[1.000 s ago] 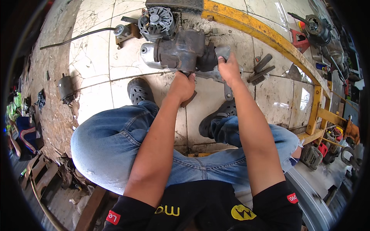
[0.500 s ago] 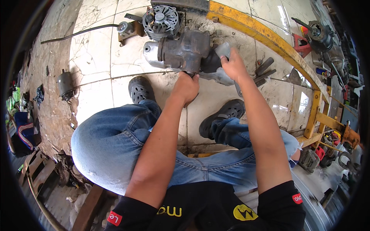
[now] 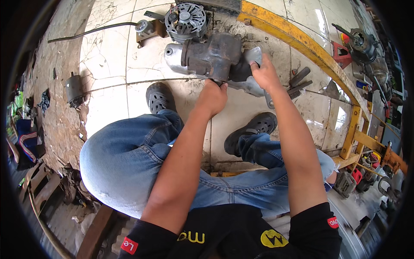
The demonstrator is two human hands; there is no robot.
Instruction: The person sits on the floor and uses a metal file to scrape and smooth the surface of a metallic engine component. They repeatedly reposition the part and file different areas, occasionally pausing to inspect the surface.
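Observation:
A heavy, dark, greasy metal housing (image 3: 221, 49) lies on the tiles in front of me, its paler rounded end (image 3: 174, 57) to the left. My left hand (image 3: 212, 98) closes round a toothed shaft (image 3: 218, 81) that sticks out of the housing toward me. At the housing's right end, my right hand (image 3: 266, 75) grips a flat grey metal piece, like a scraper (image 3: 253, 55). Its broad end shows above my fingers, close to the housing. A grey strip with a hole shows below that hand, perhaps its other end. My palms hide the gripped parts.
Beyond the housing sit an alternator (image 3: 185, 20) and a bracketed part with a long rod (image 3: 92, 31). Dark bar-shaped tools (image 3: 299, 77) lie to the right, inside a yellow metal frame (image 3: 297, 36). A small cylindrical motor (image 3: 74, 90) stands at left.
The whole view has shifted slightly to the right. Both hands keep the same places relative to the housing, and their grips look unchanged.

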